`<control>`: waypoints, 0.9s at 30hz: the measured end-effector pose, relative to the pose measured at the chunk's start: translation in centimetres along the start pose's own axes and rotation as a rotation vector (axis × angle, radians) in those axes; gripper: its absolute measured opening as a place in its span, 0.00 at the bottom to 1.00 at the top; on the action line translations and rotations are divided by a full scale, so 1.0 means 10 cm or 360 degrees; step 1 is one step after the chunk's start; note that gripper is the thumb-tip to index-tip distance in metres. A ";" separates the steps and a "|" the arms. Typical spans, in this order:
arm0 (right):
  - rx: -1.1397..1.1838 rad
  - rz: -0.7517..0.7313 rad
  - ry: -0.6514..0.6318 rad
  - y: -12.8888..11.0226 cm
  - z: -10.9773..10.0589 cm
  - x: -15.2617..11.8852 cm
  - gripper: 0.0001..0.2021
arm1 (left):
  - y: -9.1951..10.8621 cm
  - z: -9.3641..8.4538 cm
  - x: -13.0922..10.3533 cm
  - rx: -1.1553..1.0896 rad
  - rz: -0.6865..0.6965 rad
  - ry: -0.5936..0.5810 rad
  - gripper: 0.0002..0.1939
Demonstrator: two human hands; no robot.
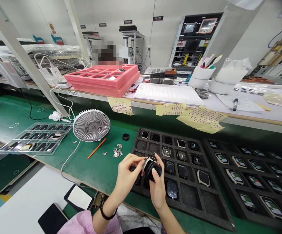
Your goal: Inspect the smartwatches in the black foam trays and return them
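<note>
Left fingers (138, 168) and right fingers (157, 177) grip a watch-like device (150, 166), its outline partly hidden

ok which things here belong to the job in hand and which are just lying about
Likely in use:
- watch-like device, held in left hand and right hand
- dark foam tray nearest the hands

Probably just lying about:
- fan
- orange stick
- black marker
- cup of pens

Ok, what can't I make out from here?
All head view:
Whether the left hand pinches a separate part: its grip covers it.
Underside of the held device: the right hand blocks it.
Rightmost foam tray: right side cut by frame edge.
Entries on the ruled sheet: too small.
</note>
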State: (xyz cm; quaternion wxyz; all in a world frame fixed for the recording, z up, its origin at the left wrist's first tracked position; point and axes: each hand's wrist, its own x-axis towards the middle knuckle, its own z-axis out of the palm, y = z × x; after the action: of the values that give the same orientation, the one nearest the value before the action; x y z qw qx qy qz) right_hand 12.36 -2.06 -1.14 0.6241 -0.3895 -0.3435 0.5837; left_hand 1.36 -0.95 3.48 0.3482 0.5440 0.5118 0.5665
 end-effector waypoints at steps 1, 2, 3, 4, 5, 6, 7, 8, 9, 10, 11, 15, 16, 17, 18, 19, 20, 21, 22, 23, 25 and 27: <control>-0.0045 -0.0035 0.0024 0.01 0.00 0.00 0.26 | 0.00 0.01 0.00 0.0002 0.0000 -0.0001 0.08; -0.0083 -0.0067 0.0042 0.01 0.00 0.00 0.26 | -0.01 0.03 -0.01 -0.0003 -0.0006 0.0004 0.08; -0.0108 -0.0091 0.0047 0.02 0.00 -0.01 0.26 | -0.02 0.04 -0.02 -0.0014 -0.0020 0.0019 0.08; -0.0121 -0.0105 0.0039 0.02 0.00 -0.01 0.26 | -0.02 0.07 -0.02 -0.0025 -0.0034 0.0044 0.09; -0.0126 -0.0112 0.0025 0.02 0.00 -0.02 0.26 | -0.03 0.09 -0.04 -0.0031 -0.0045 0.0071 0.09; -0.0128 -0.0115 0.0015 0.03 0.00 -0.02 0.26 | -0.04 0.10 -0.05 -0.0033 -0.0051 0.0096 0.09; -0.0128 -0.0121 0.0014 0.02 0.00 -0.03 0.25 | -0.04 0.12 -0.06 -0.0033 -0.0051 0.0107 0.09; -0.0128 -0.0128 0.0020 0.02 0.00 -0.03 0.25 | -0.05 0.13 -0.07 -0.0036 -0.0046 0.0089 0.10; -0.0130 -0.0138 0.0033 0.01 0.00 -0.02 0.25 | -0.05 0.13 -0.08 -0.0040 -0.0039 0.0035 0.11; -0.0134 -0.0153 0.0052 0.00 0.00 -0.02 0.25 | -0.06 0.13 -0.09 -0.0045 -0.0029 -0.0044 0.12; -0.0140 -0.0173 0.0073 -0.01 0.00 -0.01 0.24 | -0.06 0.12 -0.09 -0.0051 -0.0020 -0.0135 0.14; -0.0149 -0.0232 0.0116 -0.03 -0.02 0.02 0.25 | -0.11 0.03 -0.07 -0.0128 -0.0098 -0.0458 0.20; -0.0144 -0.0227 0.0110 -0.02 -0.03 0.02 0.25 | -0.13 0.00 -0.06 -0.0193 -0.0176 -0.0543 0.22; -0.0140 -0.0217 0.0101 -0.01 -0.04 0.02 0.25 | -0.16 -0.02 -0.05 -0.0282 -0.0281 -0.0649 0.25; -0.0140 -0.0207 0.0096 0.01 -0.04 0.02 0.26 | -0.19 -0.03 -0.05 -0.0386 -0.0403 -0.0757 0.28; -0.0145 -0.0200 0.0098 0.03 -0.05 0.02 0.26 | -0.21 -0.05 -0.06 -0.0494 -0.0525 -0.0851 0.30; -0.0151 -0.0197 0.0104 0.05 -0.05 0.02 0.27 | -0.24 -0.05 -0.07 -0.0597 -0.0633 -0.0925 0.33; -0.0155 -0.0193 0.0110 0.07 -0.06 0.01 0.27 | -0.26 -0.06 -0.08 -0.0686 -0.0720 -0.0971 0.34; -0.0156 -0.0190 0.0113 0.09 -0.06 0.00 0.28 | -0.27 -0.06 -0.10 -0.0753 -0.0779 -0.0991 0.35; -0.0156 -0.0188 0.0111 0.10 -0.07 0.00 0.28 | -0.28 -0.05 -0.11 -0.0799 -0.0816 -0.0993 0.36; -0.0152 -0.0181 0.0104 0.12 -0.07 0.00 0.28 | -0.29 -0.05 -0.14 -0.0827 -0.0849 -0.0989 0.36; -0.0147 -0.0159 0.0104 0.12 -0.06 0.00 0.27 | -0.28 -0.05 -0.15 -0.0780 -0.0862 -0.0978 0.37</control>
State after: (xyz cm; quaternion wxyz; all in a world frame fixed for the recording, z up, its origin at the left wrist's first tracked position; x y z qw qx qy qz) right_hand 12.36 -2.07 -2.47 0.6448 -0.4190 -0.3686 0.5223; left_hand 0.73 -1.85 0.49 0.7366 0.4353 0.3597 0.3722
